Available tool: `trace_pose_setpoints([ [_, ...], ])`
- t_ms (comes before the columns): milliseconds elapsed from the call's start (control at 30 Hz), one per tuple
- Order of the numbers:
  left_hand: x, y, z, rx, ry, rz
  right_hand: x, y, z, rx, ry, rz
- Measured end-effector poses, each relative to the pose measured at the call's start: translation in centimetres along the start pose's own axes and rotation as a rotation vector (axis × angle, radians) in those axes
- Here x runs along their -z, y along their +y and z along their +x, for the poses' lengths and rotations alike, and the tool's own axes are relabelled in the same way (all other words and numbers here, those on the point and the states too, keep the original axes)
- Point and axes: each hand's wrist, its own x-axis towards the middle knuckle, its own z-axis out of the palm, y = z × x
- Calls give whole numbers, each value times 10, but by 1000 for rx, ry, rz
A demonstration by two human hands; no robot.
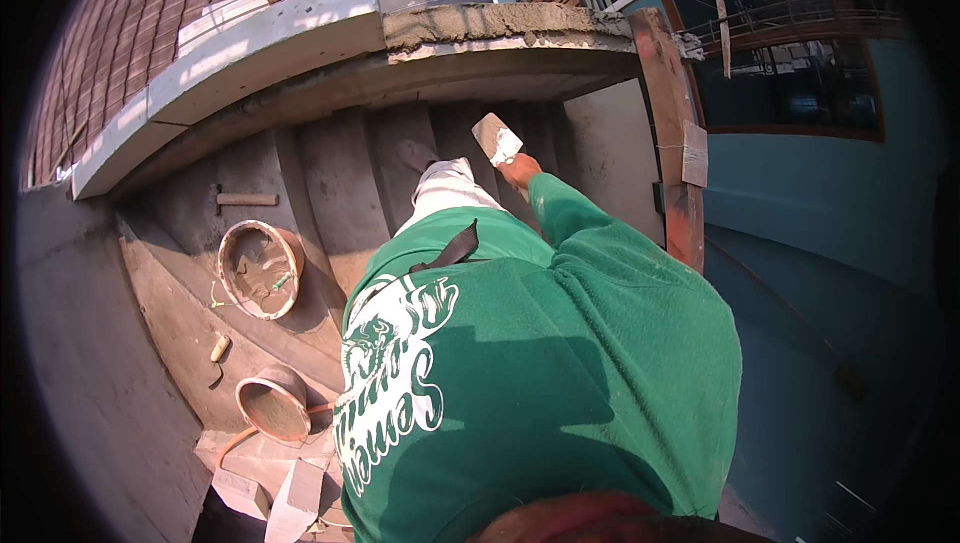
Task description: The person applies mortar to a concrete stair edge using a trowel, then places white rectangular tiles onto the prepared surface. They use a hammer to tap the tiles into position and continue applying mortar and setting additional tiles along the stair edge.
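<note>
My right hand [518, 171] is closed round a plastering trowel [490, 133] with a flat rectangular blade, grey with a bright white patch. It is held out over the concrete steps [345, 188], below a low wall whose top carries rough wet-looking mortar [510, 25]. The fingers' far side is hidden. My left hand is out of view; the green sweatshirt covers the middle of the picture. At the left, a large bucket [298, 261] holds grey mortar and a small green-handled tool. A hammer [248, 200] lies beyond it.
A smaller bucket [298, 383] stands nearer, beside a small yellow-handled tool [220, 348] and an orange hose [235, 446]. Pale blocks [295, 503] lie at the lower left. An upright wooden board [677, 213] stands at the wall's right end, with a string line above.
</note>
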Motion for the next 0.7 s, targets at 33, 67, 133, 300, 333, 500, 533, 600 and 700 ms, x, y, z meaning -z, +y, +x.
trace_pose_setpoints([
  [33, 4, -5, -2, -4, -1, -17, -4, 2, 0, 29, 40, -27],
  [67, 5, -7, 3, -6, -27, -31, -2, 5, 0, -2, 79, -7],
  [133, 25, -24, -18, 14, -19, -104, -11, -21, -18, -71, -60, 187],
  [300, 30, -36, -31, -105, 142, 19, -10, -53, -41, 80, -172, 488],
  [333, 28, -37, -35, -48, 198, 90, -7, -58, -40, 115, -205, 460],
  [500, -2, -70, -47, -40, 371, -15, 7, -109, 2, 344, -310, 120],
  [533, -17, -95, -58, -28, 466, -67, 1, -127, 10, 403, -351, 34],
  [600, -51, -129, -76, -6, 594, -142, -8, -161, 24, 520, -422, -120],
  [700, -101, -132, -88, 18, 680, -271, -3, -220, 55, 706, -434, -307],
])
